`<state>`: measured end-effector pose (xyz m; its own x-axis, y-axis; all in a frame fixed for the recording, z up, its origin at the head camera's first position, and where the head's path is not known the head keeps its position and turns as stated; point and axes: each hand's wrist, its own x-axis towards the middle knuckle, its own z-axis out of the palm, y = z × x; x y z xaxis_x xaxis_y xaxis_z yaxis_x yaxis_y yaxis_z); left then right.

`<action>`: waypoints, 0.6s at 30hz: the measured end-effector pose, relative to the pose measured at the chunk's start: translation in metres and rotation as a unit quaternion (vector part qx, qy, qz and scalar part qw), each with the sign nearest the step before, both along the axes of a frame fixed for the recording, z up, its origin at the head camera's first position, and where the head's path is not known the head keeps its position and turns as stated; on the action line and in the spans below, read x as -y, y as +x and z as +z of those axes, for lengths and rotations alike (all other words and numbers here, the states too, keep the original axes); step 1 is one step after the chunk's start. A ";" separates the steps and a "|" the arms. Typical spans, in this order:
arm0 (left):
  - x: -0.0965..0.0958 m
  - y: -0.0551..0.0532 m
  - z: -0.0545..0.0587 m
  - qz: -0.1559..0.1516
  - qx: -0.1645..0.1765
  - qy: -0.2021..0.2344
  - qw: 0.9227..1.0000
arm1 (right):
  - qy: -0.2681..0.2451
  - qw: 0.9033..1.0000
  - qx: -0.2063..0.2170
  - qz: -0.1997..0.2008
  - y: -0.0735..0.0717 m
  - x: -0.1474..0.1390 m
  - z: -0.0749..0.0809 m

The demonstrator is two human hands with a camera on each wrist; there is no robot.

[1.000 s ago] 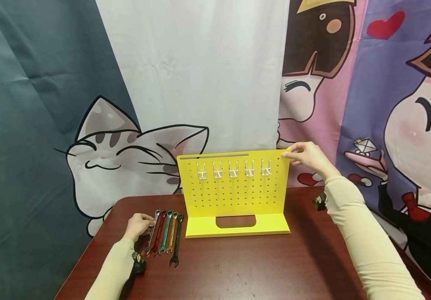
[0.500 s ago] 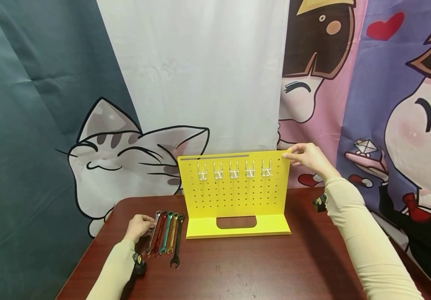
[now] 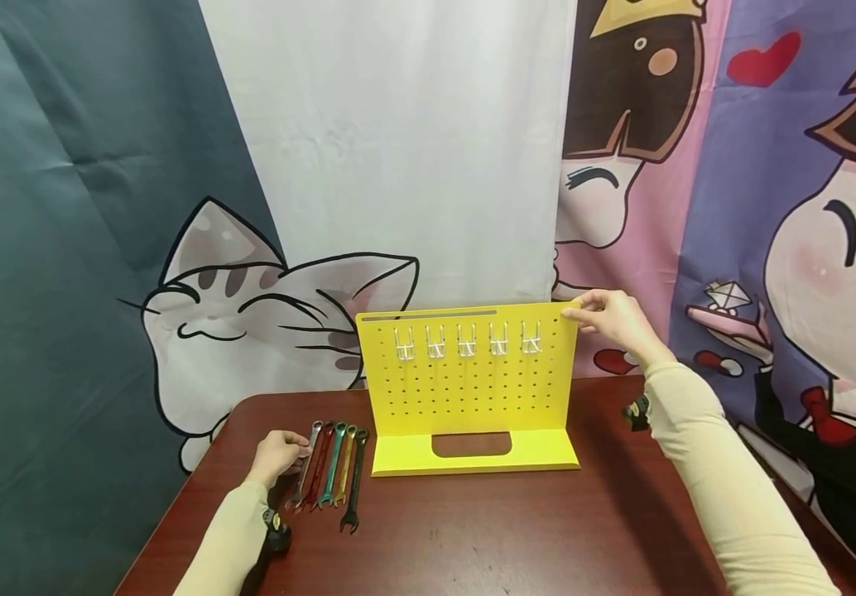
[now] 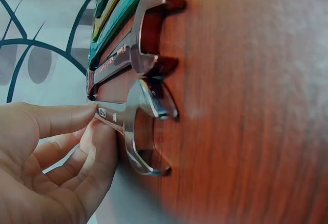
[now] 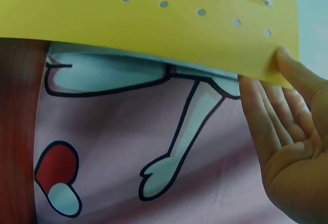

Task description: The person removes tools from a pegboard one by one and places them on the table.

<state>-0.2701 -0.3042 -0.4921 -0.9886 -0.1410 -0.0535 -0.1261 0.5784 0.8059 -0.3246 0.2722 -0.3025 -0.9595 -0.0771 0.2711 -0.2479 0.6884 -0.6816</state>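
Observation:
At the table's left, my left hand [image 3: 276,455] pinches the shaft of a silver combination wrench [image 4: 134,103] between thumb and fingers, close to its open end. Beside it in a row lie a red wrench [image 3: 316,473], a teal wrench [image 3: 333,468], a gold wrench [image 3: 343,473] and a black wrench [image 3: 355,488], the black one reaching nearest to me. A yellow pegboard stand [image 3: 401,460] stands upright in the middle. My right hand [image 3: 616,321] holds its top right corner, thumb [image 5: 293,70] on the front and fingers behind.
Several silver double-prong hooks [image 3: 467,341] sit in a row across the pegboard's upper part. Everything stands on a dark red-brown wooden table [image 3: 488,530]. Behind its far edge hangs a printed cartoon curtain [image 3: 413,149].
The head view has shifted slightly, so the scene sits a little lower and further right. Both hands keep the same holds, and the wrenches and pegboard have not visibly moved.

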 end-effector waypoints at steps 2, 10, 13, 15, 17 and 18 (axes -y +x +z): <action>-0.001 0.001 0.002 -0.001 0.002 0.000 1.000 | 0.002 1.000 -0.014 -0.005 0.001 0.001 -0.003; -0.001 -0.001 0.008 -0.012 -0.006 -0.006 1.000 | -0.003 0.998 -0.056 -0.012 0.006 0.000 -0.014; -0.001 -0.002 0.012 -0.013 -0.010 -0.016 1.000 | 0.008 0.999 -0.038 -0.004 0.010 -0.005 -0.022; -0.001 -0.002 0.015 -0.018 -0.017 -0.026 0.999 | 0.013 1.000 -0.023 0.002 0.013 -0.007 -0.029; -0.002 -0.002 0.019 -0.020 -0.023 -0.031 0.999 | 0.014 1.000 -0.012 0.005 0.016 -0.011 -0.035; -0.002 -0.002 0.021 -0.022 -0.026 -0.032 0.999 | 0.014 1.000 -0.007 0.005 0.018 -0.012 -0.038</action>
